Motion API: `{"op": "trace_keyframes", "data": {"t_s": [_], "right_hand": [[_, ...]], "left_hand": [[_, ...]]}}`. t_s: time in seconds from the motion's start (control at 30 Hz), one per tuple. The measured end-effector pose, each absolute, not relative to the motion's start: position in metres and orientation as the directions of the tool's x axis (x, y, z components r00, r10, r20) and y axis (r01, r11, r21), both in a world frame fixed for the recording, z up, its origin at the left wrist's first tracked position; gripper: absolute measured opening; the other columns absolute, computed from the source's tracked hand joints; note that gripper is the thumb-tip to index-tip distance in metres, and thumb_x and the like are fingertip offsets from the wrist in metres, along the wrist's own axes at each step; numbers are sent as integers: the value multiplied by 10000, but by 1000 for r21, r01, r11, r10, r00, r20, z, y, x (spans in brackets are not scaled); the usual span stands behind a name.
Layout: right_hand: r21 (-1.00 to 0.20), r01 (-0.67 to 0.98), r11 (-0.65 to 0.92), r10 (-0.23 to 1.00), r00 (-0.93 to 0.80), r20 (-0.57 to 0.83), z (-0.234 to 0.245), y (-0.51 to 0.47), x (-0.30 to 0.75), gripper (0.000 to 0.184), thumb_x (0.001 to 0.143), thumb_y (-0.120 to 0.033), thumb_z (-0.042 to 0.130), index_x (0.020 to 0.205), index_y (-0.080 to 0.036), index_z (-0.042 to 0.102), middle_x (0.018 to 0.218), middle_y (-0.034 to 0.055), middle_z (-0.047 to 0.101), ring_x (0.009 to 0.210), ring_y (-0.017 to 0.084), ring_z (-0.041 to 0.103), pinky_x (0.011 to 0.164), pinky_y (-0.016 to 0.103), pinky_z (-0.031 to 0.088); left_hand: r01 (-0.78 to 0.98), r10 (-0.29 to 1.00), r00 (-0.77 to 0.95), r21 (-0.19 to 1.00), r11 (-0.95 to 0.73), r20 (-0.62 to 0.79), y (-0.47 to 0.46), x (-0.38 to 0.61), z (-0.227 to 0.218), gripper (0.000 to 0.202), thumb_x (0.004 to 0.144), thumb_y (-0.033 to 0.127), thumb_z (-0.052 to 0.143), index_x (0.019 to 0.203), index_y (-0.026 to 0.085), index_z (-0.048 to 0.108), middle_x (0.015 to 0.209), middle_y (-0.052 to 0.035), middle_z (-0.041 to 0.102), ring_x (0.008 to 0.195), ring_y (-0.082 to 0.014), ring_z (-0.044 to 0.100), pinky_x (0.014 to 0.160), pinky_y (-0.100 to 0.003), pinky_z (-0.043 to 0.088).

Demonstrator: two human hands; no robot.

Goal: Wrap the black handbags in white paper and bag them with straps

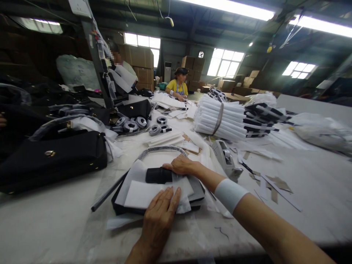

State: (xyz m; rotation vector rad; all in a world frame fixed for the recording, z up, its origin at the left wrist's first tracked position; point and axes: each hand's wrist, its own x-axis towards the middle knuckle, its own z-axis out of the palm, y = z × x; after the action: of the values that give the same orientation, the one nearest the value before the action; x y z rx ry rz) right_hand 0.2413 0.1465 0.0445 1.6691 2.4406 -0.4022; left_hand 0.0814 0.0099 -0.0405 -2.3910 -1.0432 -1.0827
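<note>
A black handbag (117, 205) lies flat before me, its wrapped handle (162, 148) arching away from me. White foam sheet (137, 194) and thin tissue paper (128, 189) cover most of it, with a small black flat piece (158, 175) on top. My left hand (162, 212) lies flat, fingers stretched over the foam sheet's near edge. At the bag's far side my right hand (181, 165) is closed, its thumb by the black piece; what its curled fingers hold is hidden. A dark strap (110, 192) sticks out to the left.
Another black handbag (68, 157) stands at left, near coiled straps (130, 126). A banded bundle of white rolls (220, 119) lies behind, beyond a tape dispenser (227, 159). Cardboard scraps (275, 185) are strewn at right. A person in yellow (177, 87) works across the table; another stands at left.
</note>
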Motion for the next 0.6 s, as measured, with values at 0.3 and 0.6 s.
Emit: {"op": "trace_keyframes", "data": {"t_s": [0.3,0.6], "right_hand": [[-134,902,411,904,-422,-67,23,138,261,607,1005,-562,309,833,-193,759,898,135,755,917,260,693,811,359,473],[-304,843,444,893,-388,230,52,85,294,271,1006,-326,466,1038,-171,687,1070,92,696,1017,187,619,921,311,444]], "left_hand": [[696,481,453,39,-717,750,13,83,-38,334,957,131,452,1266,160,576,1234,-66,684,1157,-195,621,1037,-360,458],[691,477,506,-7,-723,719,12,80,-31,324,945,112,459,1224,186,606,1237,-78,681,1124,-208,642,991,-373,495]]}}
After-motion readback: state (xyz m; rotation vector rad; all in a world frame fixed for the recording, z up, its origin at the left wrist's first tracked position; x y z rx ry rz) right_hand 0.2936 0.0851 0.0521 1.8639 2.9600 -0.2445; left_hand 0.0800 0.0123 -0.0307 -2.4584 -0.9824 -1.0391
